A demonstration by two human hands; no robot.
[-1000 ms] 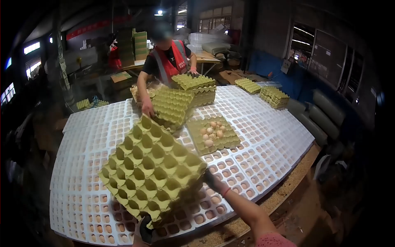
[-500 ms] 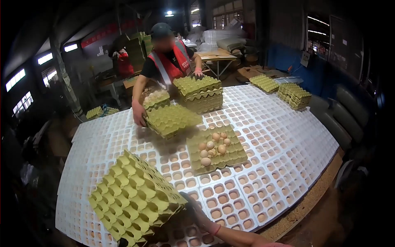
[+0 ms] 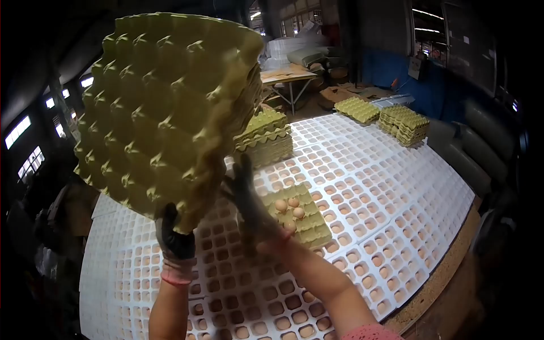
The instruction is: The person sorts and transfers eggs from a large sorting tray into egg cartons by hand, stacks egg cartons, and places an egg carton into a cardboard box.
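A thick stack of yellow-green egg trays (image 3: 153, 107) is raised and tilted in front of me, its bumpy face towards me. My left hand (image 3: 174, 235), in a dark glove, grips the stack's bottom edge. Close to the stack's right side is my right hand (image 3: 249, 198), also gloved, its fingers spread; whether they touch the trays is unclear. Just beyond that hand, an egg tray (image 3: 314, 226) with a few loose eggs (image 3: 298, 213) rests on the white gridded surface (image 3: 362, 238); my hand and forearm cover part of it.
White grids with eggs in their cells spread across the table. Another stack of egg trays (image 3: 272, 144) stands behind the raised one. More trays (image 3: 403, 123) sit at the far right edge, near grey sacks (image 3: 481, 141). A small table (image 3: 289, 75) stands further back.
The tray stack has gone from low on the left to high in front of me, now blocking the co-worker from sight. My right hand has come off its lower corner and moved up.
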